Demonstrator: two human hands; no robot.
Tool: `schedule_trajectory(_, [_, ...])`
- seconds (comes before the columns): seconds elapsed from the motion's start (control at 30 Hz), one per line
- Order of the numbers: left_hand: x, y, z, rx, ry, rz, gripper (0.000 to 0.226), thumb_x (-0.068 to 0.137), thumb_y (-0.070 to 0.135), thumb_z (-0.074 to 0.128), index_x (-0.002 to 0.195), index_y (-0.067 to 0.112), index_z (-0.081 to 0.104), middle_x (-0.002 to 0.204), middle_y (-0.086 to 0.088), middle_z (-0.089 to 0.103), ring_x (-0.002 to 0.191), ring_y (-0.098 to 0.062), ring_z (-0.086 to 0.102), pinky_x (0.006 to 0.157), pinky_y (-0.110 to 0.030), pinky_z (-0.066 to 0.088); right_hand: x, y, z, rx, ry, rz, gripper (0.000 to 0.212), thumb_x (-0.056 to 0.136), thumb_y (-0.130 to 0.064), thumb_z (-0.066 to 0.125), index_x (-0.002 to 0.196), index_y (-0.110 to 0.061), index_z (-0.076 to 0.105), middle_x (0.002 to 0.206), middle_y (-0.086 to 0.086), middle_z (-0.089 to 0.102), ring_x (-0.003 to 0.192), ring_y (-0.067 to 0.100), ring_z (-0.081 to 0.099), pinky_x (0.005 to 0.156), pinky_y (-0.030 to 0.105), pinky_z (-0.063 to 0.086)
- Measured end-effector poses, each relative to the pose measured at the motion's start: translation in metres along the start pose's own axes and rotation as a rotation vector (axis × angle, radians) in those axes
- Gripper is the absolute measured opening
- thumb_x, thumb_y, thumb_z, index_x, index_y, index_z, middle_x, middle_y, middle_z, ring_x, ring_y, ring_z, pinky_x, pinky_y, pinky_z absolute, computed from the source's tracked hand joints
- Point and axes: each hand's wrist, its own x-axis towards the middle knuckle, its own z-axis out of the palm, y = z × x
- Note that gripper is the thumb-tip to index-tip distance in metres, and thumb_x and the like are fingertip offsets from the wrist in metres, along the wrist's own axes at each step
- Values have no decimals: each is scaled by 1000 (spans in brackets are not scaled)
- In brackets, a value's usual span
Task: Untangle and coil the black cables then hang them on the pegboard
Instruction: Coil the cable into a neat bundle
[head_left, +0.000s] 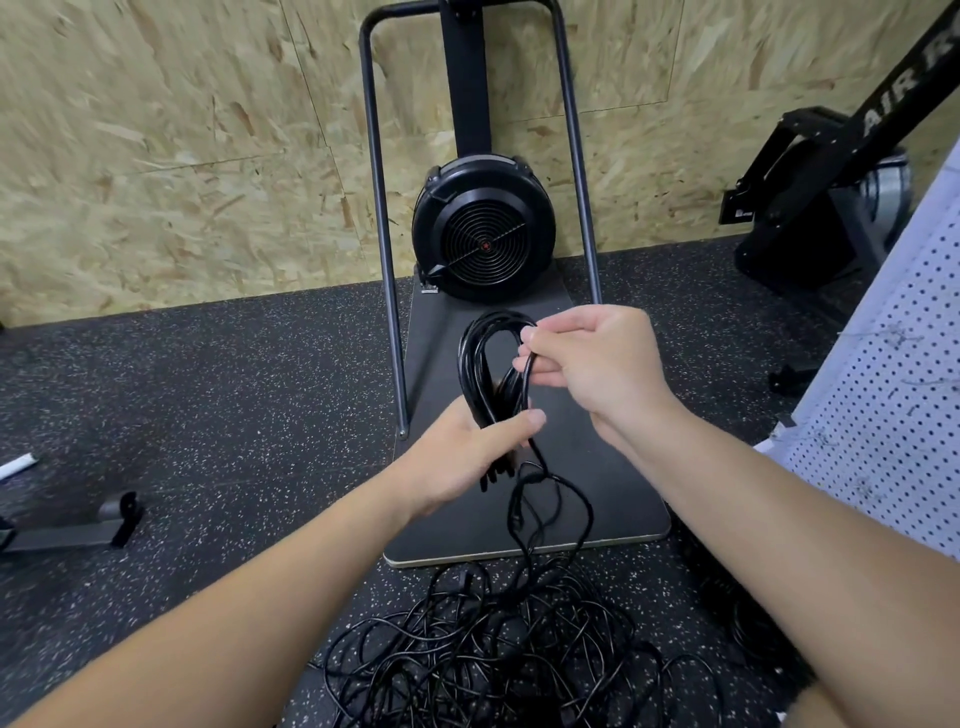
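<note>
A loose tangle of thin black cables (498, 654) lies on the speckled rubber floor (218, 405). Above it, the left hand (467, 457) grips a half-wound black coil (493, 374) while the right hand (592, 364) pinches its next loop. The white perforated pegboard (883, 415) stands beside; judging by this, most untangling and all hanging remain.

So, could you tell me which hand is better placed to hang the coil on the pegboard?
Probably the right hand: it pinches the coil at the top, and the pegboard stands on its side.
</note>
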Motion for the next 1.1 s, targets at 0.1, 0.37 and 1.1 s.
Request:
schedule_trajectory(0.1, [0,4,2,-70,50,-11,17,111,21,63,99,10,68,90,-5,75,92,-25,75,69,-36,54,0,0,-1,-54,14,-51,13,92,-6,86,97,1,76,81,16,81,77,29,83,79,50,70])
schedule_trajectory(0.37, [7,-6,-5,-86,212,-52,40,113,25,61,87,-4,70,89,-17,80,80,-29,77,71,-46,56,8,14,-10,-622,4,-399,16,99,-21,75,112,-29,80,107,-15,73,95,0,69,85,16,54])
schedule_trajectory(1.1, [8,5,-5,-32,504,83,49,113,24,57,74,-6,60,71,-27,67,54,-16,62,53,-24,44,20,41,-3,-1096,-816,-38,11,100,-21,73,94,-13,68,83,-3,81,49,-3,55,51,15,39])
